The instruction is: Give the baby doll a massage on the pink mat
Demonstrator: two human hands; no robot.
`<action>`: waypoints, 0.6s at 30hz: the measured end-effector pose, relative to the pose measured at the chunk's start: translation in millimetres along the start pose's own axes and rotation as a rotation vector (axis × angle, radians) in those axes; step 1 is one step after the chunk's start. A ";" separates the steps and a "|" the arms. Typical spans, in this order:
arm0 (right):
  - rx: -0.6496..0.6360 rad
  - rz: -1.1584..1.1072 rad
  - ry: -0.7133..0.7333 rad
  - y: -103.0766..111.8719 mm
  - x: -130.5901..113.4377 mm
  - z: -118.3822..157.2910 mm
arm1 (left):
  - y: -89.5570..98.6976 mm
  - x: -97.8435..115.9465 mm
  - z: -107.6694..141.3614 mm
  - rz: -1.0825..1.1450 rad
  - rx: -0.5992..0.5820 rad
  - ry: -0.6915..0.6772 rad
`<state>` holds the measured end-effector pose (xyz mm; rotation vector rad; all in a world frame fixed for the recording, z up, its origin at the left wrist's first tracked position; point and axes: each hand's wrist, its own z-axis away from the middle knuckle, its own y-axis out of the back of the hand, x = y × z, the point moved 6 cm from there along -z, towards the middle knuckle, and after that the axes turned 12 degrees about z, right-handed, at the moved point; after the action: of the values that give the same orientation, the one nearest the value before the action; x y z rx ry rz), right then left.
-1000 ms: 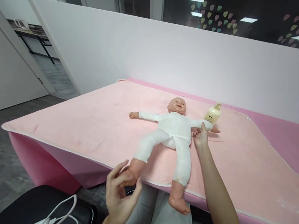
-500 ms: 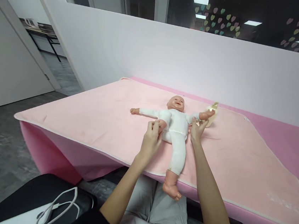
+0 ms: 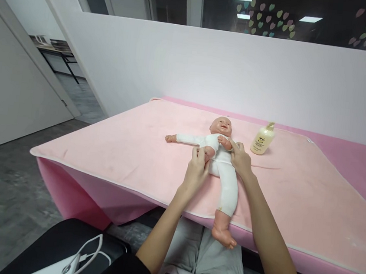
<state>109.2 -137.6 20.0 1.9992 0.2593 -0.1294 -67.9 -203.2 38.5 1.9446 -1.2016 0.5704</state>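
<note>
A baby doll (image 3: 224, 167) in a white suit lies face up on a pink towel (image 3: 129, 149). My left hand (image 3: 196, 172) grips the doll's foot and holds that leg folded up against its belly. My right hand (image 3: 240, 157) holds the doll's arm, bent across its chest. The doll's other arm lies stretched out to the left. Its other leg hangs over the towel's front edge, foot above my lap. A cream pump bottle (image 3: 262, 139) stands upright to the right of the doll's head.
The towel covers a pink padded table (image 3: 356, 172) against a white wall. A black seat with a white cable (image 3: 83, 255) sits at lower left. An open doorway (image 3: 62, 67) is at far left.
My left hand took the doll's foot at the table edge and folded that leg up onto its belly. My right hand brought the doll's outstretched arm across the chest. The bottle now shows fully.
</note>
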 end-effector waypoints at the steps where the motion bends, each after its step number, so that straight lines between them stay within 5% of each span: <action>1: 0.014 -0.036 -0.006 -0.7 1.8 0.0 | 3.3 2.0 5.0 -0.017 0.017 -0.031; 7: 0.183 -0.442 -0.237 -5.1 25.0 -0.4 | 40.2 31.9 81.8 -0.086 0.277 -0.338; 10: 0.290 -0.722 -0.446 -11.6 37.8 1.8 | 51.0 42.3 114.0 -0.066 0.281 -0.411; 15: 0.330 -1.113 -0.841 -30.2 51.1 13.2 | 52.4 47.0 106.5 -0.027 0.237 -0.446; 18: 0.386 -1.008 -0.833 -23.6 54.9 16.1 | 56.0 48.1 81.7 0.001 0.285 -0.388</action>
<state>157.3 -135.7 -19.0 1.8074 0.6985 -1.6950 -97.4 -309.2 43.6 2.3739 -1.4176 0.3896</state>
